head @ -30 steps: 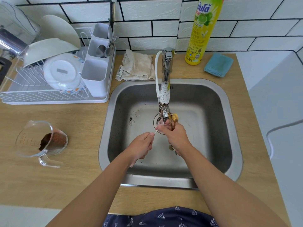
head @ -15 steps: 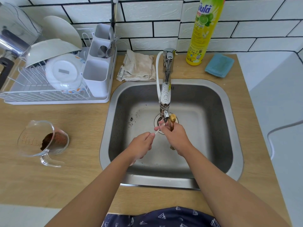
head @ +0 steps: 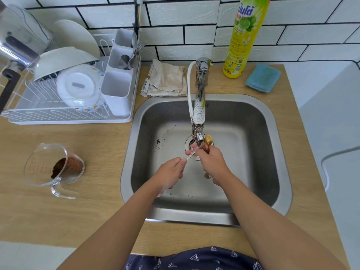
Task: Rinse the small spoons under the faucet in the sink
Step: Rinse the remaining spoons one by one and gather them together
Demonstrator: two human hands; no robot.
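Observation:
Both hands are over the steel sink [head: 272, 121], just below the faucet [head: 199, 114] nozzle. My right hand [head: 211, 162] grips a small gold spoon [head: 207, 141], whose bowl sticks up beside the nozzle. A thin silver spoon [head: 189, 157] spans the gap between the hands: my left hand [head: 171, 175] pinches its handle end, and the right hand's fingertips touch its other end under the nozzle. I cannot make out a water stream. Part of the gold spoon's handle shows below the right hand.
A glass measuring jug [head: 53, 169] with brown grounds sits on the wooden counter at left. A white dish rack [head: 64, 114] with plates, bowls and cutlery stands at back left. A folded cloth [head: 165, 78], a yellow detergent bottle [head: 243, 38] and a blue sponge [head: 263, 77] line the back.
The gold spoon's bowl has shifted slightly closer to the faucet nozzle. Both hands stay in nearly the same place under the faucet.

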